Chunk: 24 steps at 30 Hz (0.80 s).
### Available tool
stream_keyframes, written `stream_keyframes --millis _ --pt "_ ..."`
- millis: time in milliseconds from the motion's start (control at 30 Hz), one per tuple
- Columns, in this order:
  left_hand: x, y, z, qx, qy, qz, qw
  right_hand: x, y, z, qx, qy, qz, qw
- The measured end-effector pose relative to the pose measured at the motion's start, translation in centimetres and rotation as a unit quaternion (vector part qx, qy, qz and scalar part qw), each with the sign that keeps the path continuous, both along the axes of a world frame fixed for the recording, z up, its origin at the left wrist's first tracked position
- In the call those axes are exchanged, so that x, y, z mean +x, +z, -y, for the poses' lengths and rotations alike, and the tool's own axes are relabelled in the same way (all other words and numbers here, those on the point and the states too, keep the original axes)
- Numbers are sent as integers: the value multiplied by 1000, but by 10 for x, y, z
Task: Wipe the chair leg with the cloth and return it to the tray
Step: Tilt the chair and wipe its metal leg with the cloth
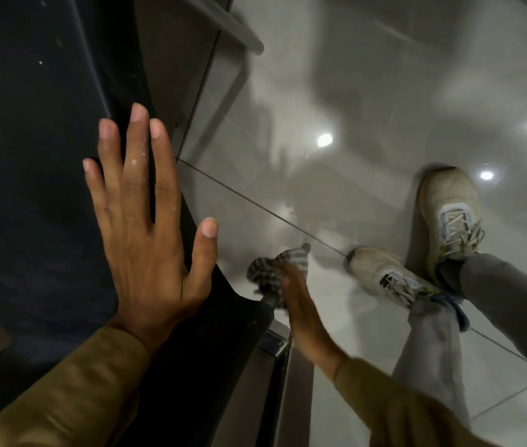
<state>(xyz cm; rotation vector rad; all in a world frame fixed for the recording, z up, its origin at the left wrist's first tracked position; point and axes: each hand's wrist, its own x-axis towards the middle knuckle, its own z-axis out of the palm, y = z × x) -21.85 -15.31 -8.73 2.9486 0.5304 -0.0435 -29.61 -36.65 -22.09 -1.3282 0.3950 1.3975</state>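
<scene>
My left hand [146, 227] lies flat with fingers spread on the dark blue chair seat [30, 156]. Down below the seat's front corner, my right hand [301, 304] is blurred and wrapped around a black-and-white checked cloth [268, 269]. The cloth is pressed against a metal chair leg [299, 253] that slants down to the floor; most of the leg is hidden behind the cloth and hand. No tray is in view.
Glossy grey floor tiles [384, 108] reflect ceiling lights. My two feet in pale sneakers [449, 214] stand crossed at the right, close to the leg. Another metal chair leg [223, 24] runs across the top. A metal frame bracket [275, 341] sits under the seat.
</scene>
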Motion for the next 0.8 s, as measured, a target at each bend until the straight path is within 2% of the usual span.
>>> stream_keyframes --millis 100,200,267,367,467,567,633,800 --pt "-1 1 1 -7 3 -4 1000 3 -78 -4 -49 -33 -64 996" --pt "-1 1 1 -9 7 -5 1000 8 -112 -10 -102 -40 -96 989" --pt "0 2 0 2 4 -5 1000 12 -98 -13 -114 -45 -89 989" --pt "0 2 1 7 0 -7 1000 11 -42 -5 -93 -53 -121 987" --pt "0 3 -1 10 -5 -11 1000 -3 33 7 -13 -53 -81 995" --pt "0 3 0 11 -5 -16 1000 -12 49 4 2 -55 -42 998" --pt "0 2 1 5 -5 -15 1000 -10 22 -1 -16 -47 -43 998" --pt "0 2 1 2 -2 -6 1000 9 -89 -11 -82 -51 -99 990"
